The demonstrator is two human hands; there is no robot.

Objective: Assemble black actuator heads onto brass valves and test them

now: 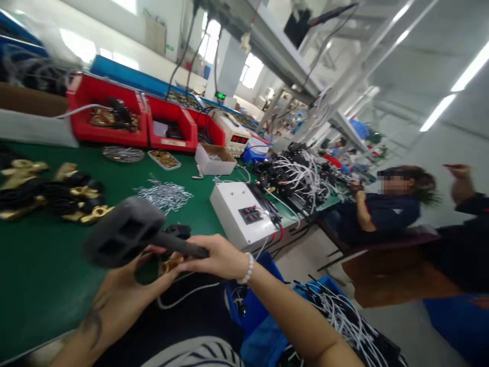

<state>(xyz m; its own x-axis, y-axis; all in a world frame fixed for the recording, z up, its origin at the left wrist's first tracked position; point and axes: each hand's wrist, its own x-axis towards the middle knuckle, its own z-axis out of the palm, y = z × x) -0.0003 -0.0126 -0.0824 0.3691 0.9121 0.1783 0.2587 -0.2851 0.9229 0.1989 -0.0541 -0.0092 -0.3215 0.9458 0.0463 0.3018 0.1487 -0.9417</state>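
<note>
Gripping black mallet [143,224] low on its handle with right hand [217,257], head leftward over green bench [46,275]. Curving left hand [130,293] around brass-and-black fitting [171,264] between both; can't tell if pinching it. Could bruise left thumb if swung off-line, or scatter thin silvery parts [164,196] beyond if swung wide.

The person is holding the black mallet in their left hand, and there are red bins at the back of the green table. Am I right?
Not quite: in the head view, the black mallet is in the person's right hand. The red bins are indeed at the back of the green table.
</note>
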